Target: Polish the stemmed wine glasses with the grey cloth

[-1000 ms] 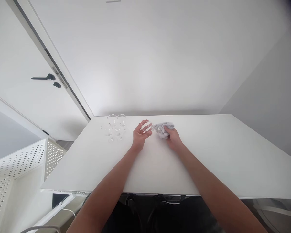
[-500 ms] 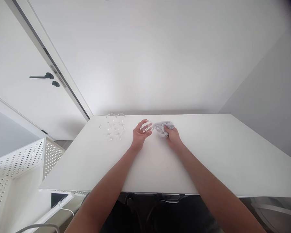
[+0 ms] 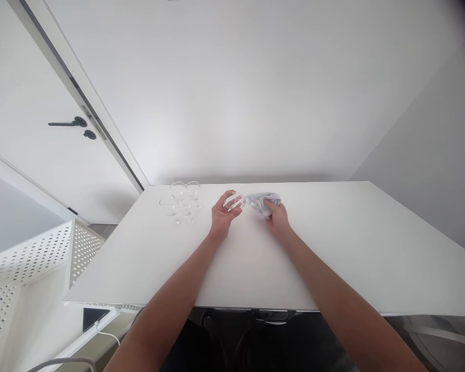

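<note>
A clear wine glass (image 3: 238, 201) is tipped on its side above the table, bowl to the left and stem to the right. My left hand (image 3: 223, 213) is closed around its bowl. In my right hand (image 3: 278, 214) is a pale grey cloth (image 3: 262, 202), bunched about the foot end of the glass; the foot is hidden by the cloth. Several more clear wine glasses (image 3: 169, 205) stand upright in a group left of my left hand.
The white table (image 3: 352, 248) reaches back to a white wall. A door with a black handle (image 3: 67, 123) is at the left. Beside the table's left end stands a white perforated panel (image 3: 86, 250).
My right hand and the cloth have shifted slightly to the right, baring a little more of the stem. My left hand keeps its hold on the bowl.
</note>
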Demonstrator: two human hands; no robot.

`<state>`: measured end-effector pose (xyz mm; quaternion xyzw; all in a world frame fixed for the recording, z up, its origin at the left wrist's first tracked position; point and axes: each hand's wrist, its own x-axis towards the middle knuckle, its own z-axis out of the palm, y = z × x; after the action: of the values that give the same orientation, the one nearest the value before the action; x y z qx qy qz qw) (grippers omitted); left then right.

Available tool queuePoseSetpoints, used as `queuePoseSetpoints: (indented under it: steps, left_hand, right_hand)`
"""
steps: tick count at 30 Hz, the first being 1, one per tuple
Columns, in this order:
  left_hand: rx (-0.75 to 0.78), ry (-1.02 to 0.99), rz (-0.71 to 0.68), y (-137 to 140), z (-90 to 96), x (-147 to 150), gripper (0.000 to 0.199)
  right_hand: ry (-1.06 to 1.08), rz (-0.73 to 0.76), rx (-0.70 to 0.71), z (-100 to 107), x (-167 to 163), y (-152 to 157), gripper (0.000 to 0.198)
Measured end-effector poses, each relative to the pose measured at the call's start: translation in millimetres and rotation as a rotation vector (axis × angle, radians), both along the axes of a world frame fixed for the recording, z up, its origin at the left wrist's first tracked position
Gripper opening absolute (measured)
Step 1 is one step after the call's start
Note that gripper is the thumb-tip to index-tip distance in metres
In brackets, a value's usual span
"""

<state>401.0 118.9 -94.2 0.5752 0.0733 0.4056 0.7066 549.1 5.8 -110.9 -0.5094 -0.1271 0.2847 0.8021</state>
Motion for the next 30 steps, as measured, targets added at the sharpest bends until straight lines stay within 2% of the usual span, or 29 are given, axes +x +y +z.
queuePoseSetpoints:
  steps: [3,8,14,16,19,21,24,26,30]
  left_hand:
    - [-0.009,-0.016,0.014,0.6,-0.5,0.1,0.053]
    - [-0.004,-0.021,-0.007,2.3,-2.2,0.1,0.051]
    - [-0.059,-0.047,0.047,7.8,-8.0,2.7,0.058]
    - [-0.056,-0.039,0.042,8.3,-8.7,2.6,0.058]
    - [-0.037,-0.007,0.044,7.8,-8.2,1.3,0.056]
    - [-0.03,0.017,0.061,7.8,-8.0,0.6,0.057]
    - [-0.017,0.065,0.096,9.0,-8.5,0.3,0.062]
    - [-0.005,0.095,0.119,9.9,-8.7,0.3,0.064]
    - [0.033,0.137,0.115,10.1,-7.3,-1.1,0.066]
  right_hand:
    - [0.037,0.099,-0.031,-0.5,-1.4,0.5,0.032]
    - [0.045,-0.017,-0.025,0.0,-1.9,0.2,0.03]
    - [0.038,0.08,-0.149,6.7,-2.1,-5.6,0.025]
    - [0.028,0.044,-0.182,7.0,0.1,-8.8,0.025]
    - [-0.011,-0.089,-0.29,6.1,3.8,-13.7,0.034]
    - [-0.167,-0.118,-0.374,7.3,4.4,-17.5,0.034]
    - [-0.568,-0.035,-0.398,13.9,0.0,-24.1,0.026]
    - [-0.881,0.062,-0.481,19.1,-7.2,-27.6,0.04]
    - [-1.425,0.364,-0.8,21.9,-29.7,-27.8,0.056]
